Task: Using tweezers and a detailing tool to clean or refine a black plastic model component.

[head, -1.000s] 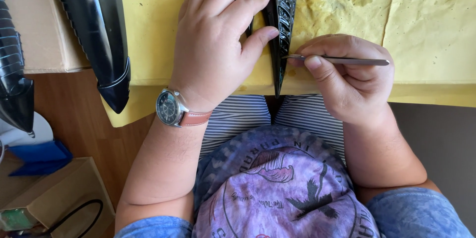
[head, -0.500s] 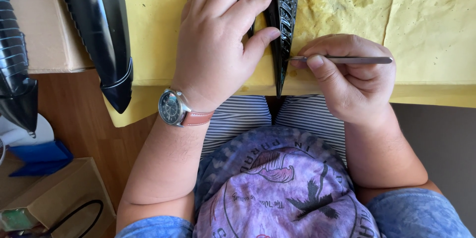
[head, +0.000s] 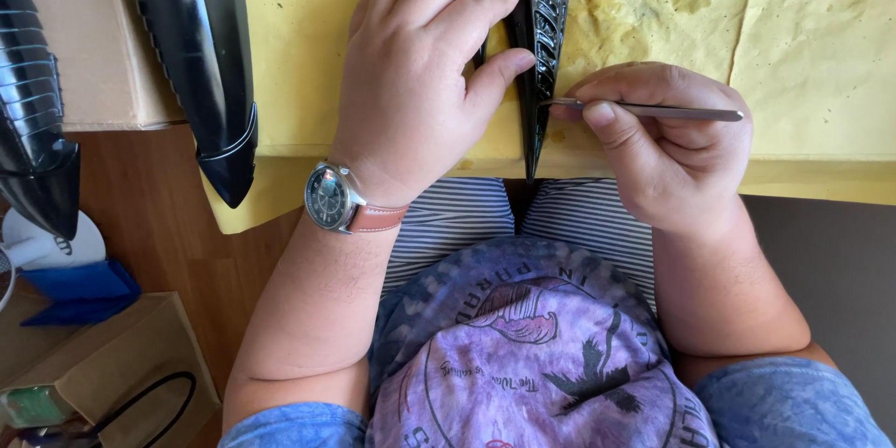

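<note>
A long black carved piece (head: pixel 539 47) with a pointed tip lies on a yellow cloth (head: pixel 803 47), its point hanging over the near edge. My left hand (head: pixel 420 84), with a wristwatch on a brown strap, presses flat on the piece and pins it down. My right hand (head: pixel 663 154) grips a thin metal tool (head: pixel 653 112) held level, its tip touching the right side of the piece near the point.
Two more black pointed pieces lie at the left, one (head: pixel 191 56) across the cloth's edge, one (head: pixel 33 93) over a cardboard sheet (head: pixel 103 47). Below left are a brown paper bag (head: pixel 112 373), a blue object (head: pixel 79 289) and wooden floor.
The view has shifted slightly. Both hands stay in place, with the tool tip still against the carved piece.
</note>
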